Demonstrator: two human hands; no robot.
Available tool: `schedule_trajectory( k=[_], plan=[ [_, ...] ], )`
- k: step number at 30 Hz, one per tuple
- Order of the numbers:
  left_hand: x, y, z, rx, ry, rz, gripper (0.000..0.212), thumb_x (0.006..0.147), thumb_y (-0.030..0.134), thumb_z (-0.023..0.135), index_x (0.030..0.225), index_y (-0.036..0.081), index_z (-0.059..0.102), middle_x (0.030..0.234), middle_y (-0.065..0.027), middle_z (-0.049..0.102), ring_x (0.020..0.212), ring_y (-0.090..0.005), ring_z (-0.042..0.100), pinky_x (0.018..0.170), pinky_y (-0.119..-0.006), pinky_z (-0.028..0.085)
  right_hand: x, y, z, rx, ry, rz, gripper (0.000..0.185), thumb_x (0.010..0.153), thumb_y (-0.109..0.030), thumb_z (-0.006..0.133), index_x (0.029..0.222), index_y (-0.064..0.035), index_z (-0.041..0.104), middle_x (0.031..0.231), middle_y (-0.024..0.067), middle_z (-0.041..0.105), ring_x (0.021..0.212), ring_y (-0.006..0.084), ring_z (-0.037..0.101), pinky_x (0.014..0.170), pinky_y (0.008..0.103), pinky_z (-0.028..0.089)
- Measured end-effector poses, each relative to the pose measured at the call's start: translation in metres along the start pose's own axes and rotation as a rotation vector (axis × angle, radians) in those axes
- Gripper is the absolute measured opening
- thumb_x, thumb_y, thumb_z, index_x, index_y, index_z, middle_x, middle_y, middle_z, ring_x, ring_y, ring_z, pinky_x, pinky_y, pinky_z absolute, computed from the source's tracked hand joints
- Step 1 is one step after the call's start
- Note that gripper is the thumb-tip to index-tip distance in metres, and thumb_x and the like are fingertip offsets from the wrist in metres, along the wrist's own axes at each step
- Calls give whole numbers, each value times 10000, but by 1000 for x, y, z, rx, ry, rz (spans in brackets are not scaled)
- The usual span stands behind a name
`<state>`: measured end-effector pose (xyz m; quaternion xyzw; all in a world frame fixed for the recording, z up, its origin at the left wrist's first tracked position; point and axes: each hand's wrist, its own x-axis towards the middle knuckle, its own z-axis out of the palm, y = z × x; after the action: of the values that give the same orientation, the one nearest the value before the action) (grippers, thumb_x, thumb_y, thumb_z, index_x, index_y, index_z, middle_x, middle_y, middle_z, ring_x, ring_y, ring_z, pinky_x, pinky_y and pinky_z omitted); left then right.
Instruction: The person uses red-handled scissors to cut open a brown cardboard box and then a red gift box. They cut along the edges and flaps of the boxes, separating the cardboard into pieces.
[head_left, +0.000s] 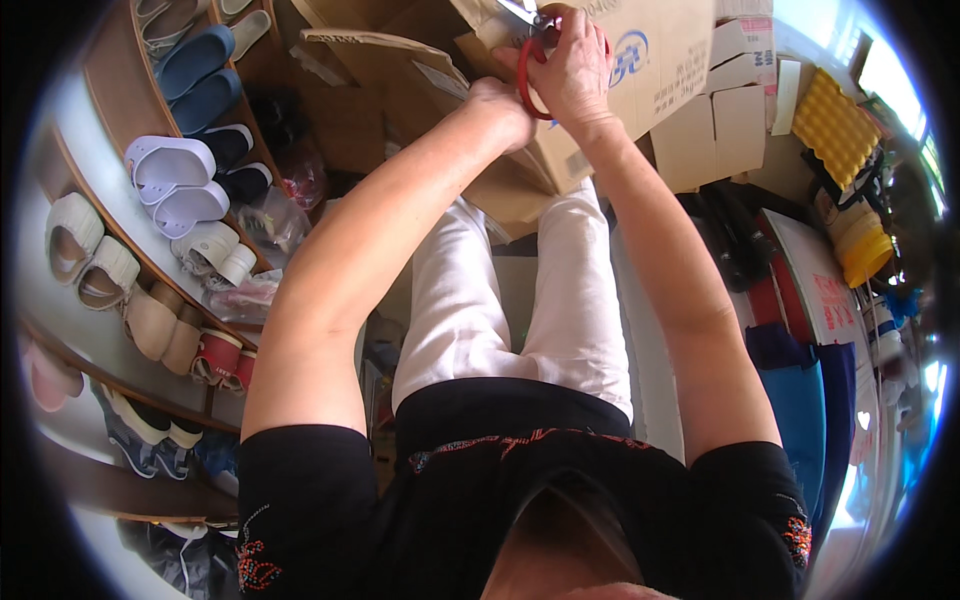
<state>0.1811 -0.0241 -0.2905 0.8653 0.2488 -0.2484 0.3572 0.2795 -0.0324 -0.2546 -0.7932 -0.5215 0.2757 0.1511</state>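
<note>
My right hand (574, 71) grips a pair of red-handled scissors (531, 82) at the top of the head view. The steel blades point up and left, over a large brown cardboard box (660, 56) with blue printing. Close beside it, my left hand (504, 112) is closed at the edge of the box, below a raised cardboard flap (390, 56). Its fingers are mostly hidden, but it appears to hold the cardboard. The lower corner of the box rests near my knees.
On the left, shelves hold several pairs of shoes, among them blue slippers (196, 75) and white clogs (172, 169). To the right are another carton (709, 139), a yellow egg-crate sheet (836, 127), a yellow container (864, 251) and a blue bag (791, 416).
</note>
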Motion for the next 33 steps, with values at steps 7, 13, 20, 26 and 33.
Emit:
schedule_trajectory(
  k=[7, 13, 20, 26, 33],
  plan=[
    [-37, 51, -85, 12, 83, 198, 320, 776, 93, 436, 1050, 77, 600, 1082, -121, 588, 1006, -220, 557, 859, -326, 431, 13, 29, -28, -398, -247, -52, 749, 586, -418, 765, 1174, -80, 448, 822, 141, 588, 806, 282, 580, 730, 361, 462],
    [-71, 92, -87, -159, 35, 55, 311, 776, 103, 425, 1033, 75, 598, 1058, -138, 592, 987, -227, 564, 830, -322, 453, 1, -41, -116, -102, -536, -110, 796, 616, -379, 748, 1261, -118, 360, 925, 160, 573, 957, 303, 519, 852, 401, 417],
    [-86, 122, -120, -342, 34, -86, 269, 764, 112, 446, 969, 45, 607, 977, -163, 610, 905, -252, 590, 752, -341, 468, -1, -19, -110, -96, -607, -83, 721, 666, -281, 718, 1255, -94, 348, 981, 209, 553, 993, 349, 488, 862, 413, 393],
    [-48, 126, -41, -289, 368, 138, 151, 703, 121, 529, 745, 123, 674, 769, -59, 650, 768, -191, 616, 682, -319, 446, -27, 55, -70, -328, -502, 10, 640, 780, -242, 587, 1314, -95, 265, 1001, 262, 525, 985, 383, 487, 869, 428, 391],
    [-62, 126, -47, -199, 490, 110, 142, 686, 115, 538, 702, 122, 679, 702, -53, 648, 723, -176, 618, 675, -333, 410, -14, 15, -102, -129, -588, -2, 606, 771, -213, 587, 1278, -34, 307, 970, 254, 543, 976, 386, 492, 865, 421, 395]
  ],
)
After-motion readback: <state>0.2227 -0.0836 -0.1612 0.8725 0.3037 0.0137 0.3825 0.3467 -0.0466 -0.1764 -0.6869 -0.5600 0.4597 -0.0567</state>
